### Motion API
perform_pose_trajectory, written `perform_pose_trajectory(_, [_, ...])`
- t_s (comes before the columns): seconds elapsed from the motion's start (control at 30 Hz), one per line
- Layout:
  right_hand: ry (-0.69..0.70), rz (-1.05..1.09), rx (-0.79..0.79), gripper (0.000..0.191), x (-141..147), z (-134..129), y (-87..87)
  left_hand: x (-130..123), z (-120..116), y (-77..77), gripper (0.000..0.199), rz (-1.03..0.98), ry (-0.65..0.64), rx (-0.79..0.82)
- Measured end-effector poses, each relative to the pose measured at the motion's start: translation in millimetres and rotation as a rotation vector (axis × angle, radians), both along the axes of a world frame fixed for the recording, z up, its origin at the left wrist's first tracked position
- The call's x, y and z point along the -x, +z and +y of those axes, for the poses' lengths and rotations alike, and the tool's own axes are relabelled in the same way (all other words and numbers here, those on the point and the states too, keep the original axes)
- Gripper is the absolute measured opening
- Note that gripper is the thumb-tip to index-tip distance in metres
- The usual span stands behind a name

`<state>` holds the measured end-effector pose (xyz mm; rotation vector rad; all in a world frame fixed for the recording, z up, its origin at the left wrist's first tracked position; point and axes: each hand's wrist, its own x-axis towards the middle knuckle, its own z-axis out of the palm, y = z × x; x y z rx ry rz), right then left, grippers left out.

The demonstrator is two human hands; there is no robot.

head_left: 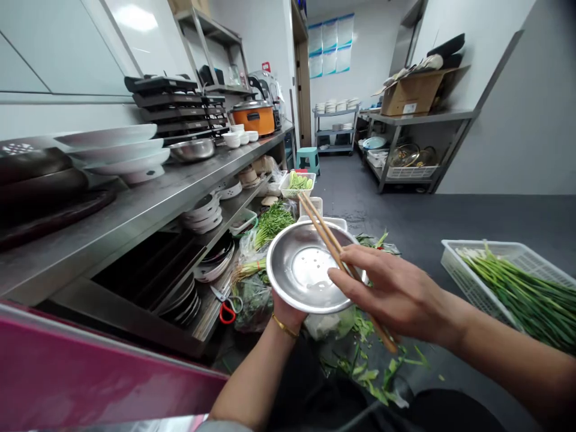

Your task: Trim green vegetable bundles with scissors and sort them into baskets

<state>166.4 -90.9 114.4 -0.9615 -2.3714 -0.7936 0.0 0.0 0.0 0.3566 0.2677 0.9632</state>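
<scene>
A shiny stainless steel bowl (283,287) is held up in front of me, tilted so its inside shows. My left hand (287,313) supports it from below; the fingers are hidden under the bowl, and a gold bracelet circles the wrist. Between the fingers of my right hand (391,285) lies a pair of wooden chopsticks (318,225), closed around them. The chopsticks slant over the bowl, with their far ends beyond its rim. A little clear liquid or a few droplets seem to lie in the bowl's bottom.
To the left runs a steel counter (198,180) with shelves of dishes. Red-handled scissors (227,309) lie by bagged greens (273,225). Vegetable scraps (371,375) litter the floor below. At right stands a white basket (468,288) of green onions (526,294); a teal stool (308,159) stands farther off.
</scene>
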Motion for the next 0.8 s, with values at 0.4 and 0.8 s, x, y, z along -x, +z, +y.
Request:
perform_pose_trajectory(0.4, [0.015,-0.060,0.099,0.016,6,67,-35.8,6,43,-31.0,0.067,0.005,0.037,0.081])
perform_pose_trajectory(0.8, [0.260,0.044,0.158,0.022,24,102,-50.0,15,58,-30.4,0.061,-0.121,0.079,-0.009])
